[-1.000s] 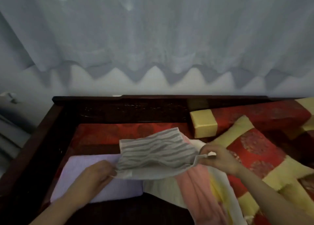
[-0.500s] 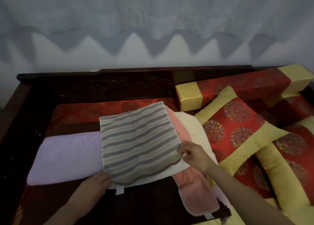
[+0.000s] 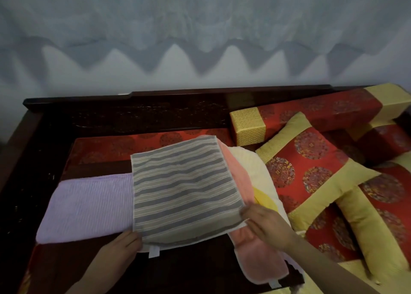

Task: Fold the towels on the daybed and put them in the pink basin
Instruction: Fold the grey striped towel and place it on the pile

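striped towel (image 3: 184,191) lies flat on the daybed (image 3: 142,118), folded once, overlapping the lilac towel (image 3: 89,207) and pink towel (image 3: 231,173), prob. so it can be creased. left hand (image 3: 115,256) pins the near-left corner; right hand (image 3: 266,227) pinches the near-right corner, both closed on fabric to keep edges aligned. pink basin not in view.

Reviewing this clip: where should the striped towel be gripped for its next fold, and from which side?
Probably by its two near corners, coming from the front edge. The striped towel lies flat over the other towels, its near edge free above the dark wood, and the left hand and right hand already sit at those corners.
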Tool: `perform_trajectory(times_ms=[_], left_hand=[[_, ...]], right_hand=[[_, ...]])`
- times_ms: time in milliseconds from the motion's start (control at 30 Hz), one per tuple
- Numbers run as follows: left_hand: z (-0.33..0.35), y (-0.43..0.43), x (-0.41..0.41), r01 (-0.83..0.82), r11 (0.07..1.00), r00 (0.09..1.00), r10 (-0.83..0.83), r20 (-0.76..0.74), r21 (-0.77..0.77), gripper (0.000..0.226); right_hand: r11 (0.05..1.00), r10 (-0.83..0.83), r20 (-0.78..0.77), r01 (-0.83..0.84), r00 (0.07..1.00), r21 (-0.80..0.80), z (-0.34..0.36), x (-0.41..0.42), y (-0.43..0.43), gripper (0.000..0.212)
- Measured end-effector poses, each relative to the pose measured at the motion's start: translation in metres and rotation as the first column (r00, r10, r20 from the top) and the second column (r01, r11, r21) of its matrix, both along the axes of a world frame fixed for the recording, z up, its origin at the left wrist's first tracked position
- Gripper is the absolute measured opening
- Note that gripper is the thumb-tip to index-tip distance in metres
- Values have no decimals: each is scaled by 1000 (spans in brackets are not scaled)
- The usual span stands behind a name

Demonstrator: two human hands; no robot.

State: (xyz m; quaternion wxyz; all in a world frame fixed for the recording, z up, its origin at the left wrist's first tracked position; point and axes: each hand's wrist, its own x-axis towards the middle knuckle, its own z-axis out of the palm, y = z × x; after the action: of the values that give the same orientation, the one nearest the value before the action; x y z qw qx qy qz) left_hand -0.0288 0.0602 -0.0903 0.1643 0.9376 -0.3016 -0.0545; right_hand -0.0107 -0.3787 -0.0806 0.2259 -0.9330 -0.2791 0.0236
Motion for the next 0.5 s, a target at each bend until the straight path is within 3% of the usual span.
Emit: perform_trajectory(times_ms=[100,167,267,333,500], left_hand=[[1,-2,0,-50,996,998,48,-29,-77,12],[0,-2,-1,-182,965,983,170,-76,-189,9],[6,1,0,-365,883,930,330,-162,-295,13],[19,0,3,-376,880,926,340,-165,-292,10],[61,3,18,-304,906,953,294,-77,-294,21]], right_hand=[[992,21,-61,-28,998,-121,-17,-1,0,31],[987,1,-58,-10,998,-160,-20,0,3,41],[993,-37,14,39,999,-114,-20,8,6,37],[997,-51,66,55,997,-63,-16,13,2,17],[980,-189,105,181,976,79,27,34,-7,28]])
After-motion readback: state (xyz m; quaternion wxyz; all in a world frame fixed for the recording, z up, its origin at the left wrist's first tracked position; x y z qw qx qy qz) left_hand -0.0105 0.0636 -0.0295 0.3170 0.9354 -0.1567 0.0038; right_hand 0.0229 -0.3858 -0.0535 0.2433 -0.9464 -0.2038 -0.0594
